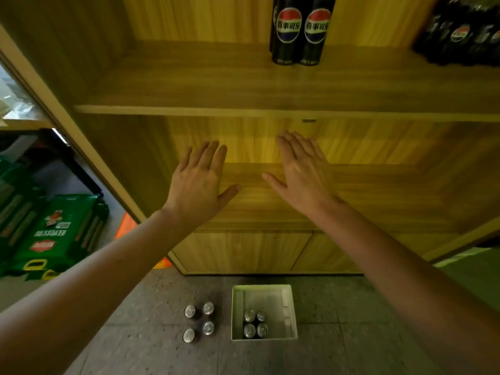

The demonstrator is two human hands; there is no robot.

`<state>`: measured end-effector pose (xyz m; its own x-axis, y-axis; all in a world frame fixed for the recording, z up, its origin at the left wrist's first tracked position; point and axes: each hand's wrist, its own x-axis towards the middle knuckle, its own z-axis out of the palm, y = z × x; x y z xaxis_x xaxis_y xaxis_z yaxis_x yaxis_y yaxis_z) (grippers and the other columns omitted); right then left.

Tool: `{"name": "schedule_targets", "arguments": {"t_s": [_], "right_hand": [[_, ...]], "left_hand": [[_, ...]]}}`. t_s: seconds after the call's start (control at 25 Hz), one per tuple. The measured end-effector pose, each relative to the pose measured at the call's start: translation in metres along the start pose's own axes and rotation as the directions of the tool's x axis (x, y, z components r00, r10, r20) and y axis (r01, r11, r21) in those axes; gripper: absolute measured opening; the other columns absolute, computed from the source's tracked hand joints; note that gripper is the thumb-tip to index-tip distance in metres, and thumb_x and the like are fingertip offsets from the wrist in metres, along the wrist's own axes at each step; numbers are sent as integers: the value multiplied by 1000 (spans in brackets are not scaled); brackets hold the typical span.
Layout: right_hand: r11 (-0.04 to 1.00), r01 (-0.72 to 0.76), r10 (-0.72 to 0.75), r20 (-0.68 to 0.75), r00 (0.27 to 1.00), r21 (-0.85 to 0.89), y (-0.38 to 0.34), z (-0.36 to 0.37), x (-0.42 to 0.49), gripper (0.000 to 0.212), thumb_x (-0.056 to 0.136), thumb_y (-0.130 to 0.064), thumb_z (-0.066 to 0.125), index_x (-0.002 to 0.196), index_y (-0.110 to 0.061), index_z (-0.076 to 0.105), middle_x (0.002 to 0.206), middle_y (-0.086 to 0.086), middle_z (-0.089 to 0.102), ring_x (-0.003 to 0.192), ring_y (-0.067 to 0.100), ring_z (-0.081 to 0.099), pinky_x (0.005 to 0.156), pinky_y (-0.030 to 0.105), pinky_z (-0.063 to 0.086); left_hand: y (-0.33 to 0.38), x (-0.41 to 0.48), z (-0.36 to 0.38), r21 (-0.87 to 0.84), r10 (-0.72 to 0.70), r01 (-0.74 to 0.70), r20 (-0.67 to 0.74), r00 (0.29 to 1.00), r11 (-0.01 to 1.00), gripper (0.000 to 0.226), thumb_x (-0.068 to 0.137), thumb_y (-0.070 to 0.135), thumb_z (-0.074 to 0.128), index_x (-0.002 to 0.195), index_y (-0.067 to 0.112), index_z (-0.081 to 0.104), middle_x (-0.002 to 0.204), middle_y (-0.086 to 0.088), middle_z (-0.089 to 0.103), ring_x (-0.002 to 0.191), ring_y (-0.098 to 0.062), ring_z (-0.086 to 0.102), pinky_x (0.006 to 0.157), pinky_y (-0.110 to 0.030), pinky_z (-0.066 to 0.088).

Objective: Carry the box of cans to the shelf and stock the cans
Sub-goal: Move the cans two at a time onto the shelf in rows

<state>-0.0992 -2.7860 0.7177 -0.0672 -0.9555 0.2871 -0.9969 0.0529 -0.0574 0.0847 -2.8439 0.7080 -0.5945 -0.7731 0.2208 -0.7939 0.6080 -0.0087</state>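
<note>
A white open box [289, 311] sits on the floor in front of the wooden shelf unit [243, 110], with several dark cans [255, 323] standing in its left half. Several more cans [198, 322] stand on the floor just left of the box. Two tall black cola cans [300, 31] stand on the upper shelf. My left hand [198, 182] and my right hand [300, 174] are both held out flat, palms down and fingers spread, over the lower shelf board. Neither hand holds anything.
A dark shrink-wrapped pack of bottles [460, 33] stands at the upper shelf's right end. Green drink cartons [54, 234] are stacked on the floor at left, beside an orange object [125, 226]. Closed cabinet doors [243, 251] lie below the lower shelf.
</note>
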Motion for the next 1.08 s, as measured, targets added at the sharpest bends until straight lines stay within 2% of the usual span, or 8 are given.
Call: {"name": "schedule_targets", "arguments": {"t_s": [0.12,0.28,0.48,0.56,0.76,0.92,1.08], "right_hand": [[999,26,-27,27,999,28,7,63,-22,70,86,-44,51,139,-2,30,149,17,31,139,31,27,115,43,13],[998,42,-46,97,994,37,20,165,-54,70,87,-45,48,140,-3,27,150,15,28,140,28,24,116,41,12],[997,49,-54,106,993,52,35,316,-97,69,88,-44,48,140,-2,28,150,15,30,139,28,26,116,40,13],[997,42,-49,137,989,58,43,396,-124,70,88,-44,49,140,-2,28,150,16,29,140,29,26,116,41,12],[999,17,-24,236,972,32,64,565,-196,71,89,-48,43,142,-5,22,153,13,23,141,26,22,117,40,9],[998,14,-29,307,951,53,61,651,-252,71,89,-48,43,142,-6,21,154,12,21,142,24,21,117,38,8],[995,-15,-22,360,933,100,55,705,-299,70,88,-47,45,141,-7,24,152,11,26,139,24,26,117,38,14]], "left_hand": [[9,-17,70,34,-17,17,20,1000,999,82,81,62,27,141,6,31,147,-18,37,139,-32,32,115,-47,19],[26,-40,170,20,-10,9,10,1000,1000,77,85,57,38,141,5,32,147,-18,38,139,-33,31,115,-47,19],[35,-65,326,-6,14,-14,7,1000,1000,78,83,59,31,139,4,35,146,-18,40,138,-32,34,114,-47,22],[39,-80,411,-25,17,-16,23,1000,1000,79,82,58,29,140,4,34,146,-18,39,138,-32,33,114,-46,21],[51,-129,585,-70,31,-26,83,996,997,76,84,54,37,141,5,30,148,-17,36,140,-31,29,115,-46,18],[59,-175,670,-88,57,-45,141,988,995,77,85,56,36,142,5,28,150,-16,33,142,-30,26,116,-44,16],[69,-215,728,-120,69,-41,235,970,992,75,87,53,44,144,7,23,153,-14,27,143,-28,22,118,-42,12]]}}
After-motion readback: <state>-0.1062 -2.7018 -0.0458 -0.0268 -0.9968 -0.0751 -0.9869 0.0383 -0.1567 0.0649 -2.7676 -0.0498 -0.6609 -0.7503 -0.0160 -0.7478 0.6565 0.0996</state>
